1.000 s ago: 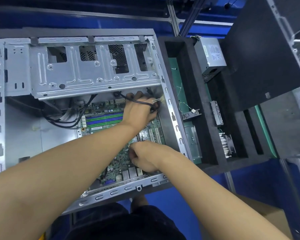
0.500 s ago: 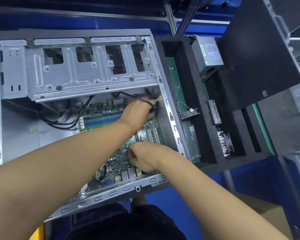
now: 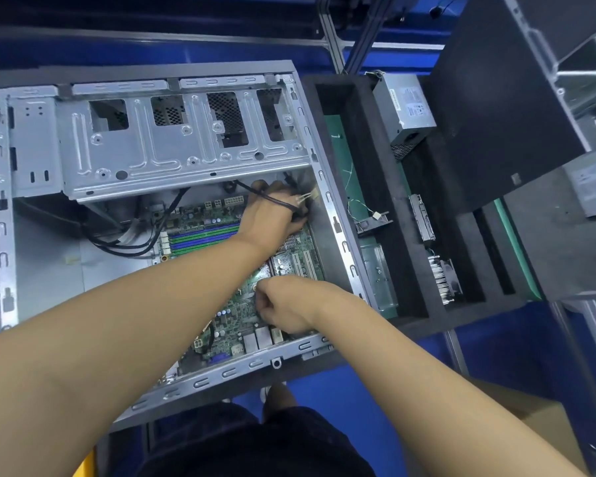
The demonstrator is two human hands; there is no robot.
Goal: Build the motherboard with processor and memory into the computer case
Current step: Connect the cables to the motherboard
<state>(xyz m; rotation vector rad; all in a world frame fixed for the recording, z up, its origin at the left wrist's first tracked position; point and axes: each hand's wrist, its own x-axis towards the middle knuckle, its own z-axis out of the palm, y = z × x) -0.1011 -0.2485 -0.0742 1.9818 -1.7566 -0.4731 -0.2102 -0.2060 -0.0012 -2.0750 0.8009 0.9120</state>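
Note:
The open metal computer case [image 3: 186,160] lies on its side, and the green motherboard [image 3: 234,315] sits inside it with blue and green memory slots [image 3: 203,237]. My left hand [image 3: 272,215] reaches to the board's far right corner and grips black cables [image 3: 272,199] with a white connector [image 3: 305,198]. My right hand [image 3: 283,309] is curled over the board's middle, fingers down on it; what it pinches is hidden.
A black foam tray [image 3: 393,235] right of the case holds a power supply [image 3: 405,108], a heatsink fan [image 3: 444,280] and small parts. More black cables [image 3: 128,247] loop at the board's left. A cardboard box [image 3: 537,418] sits at lower right.
Both hands stay in nearly the same place. The left hand has drawn the cables slightly toward the case's right wall.

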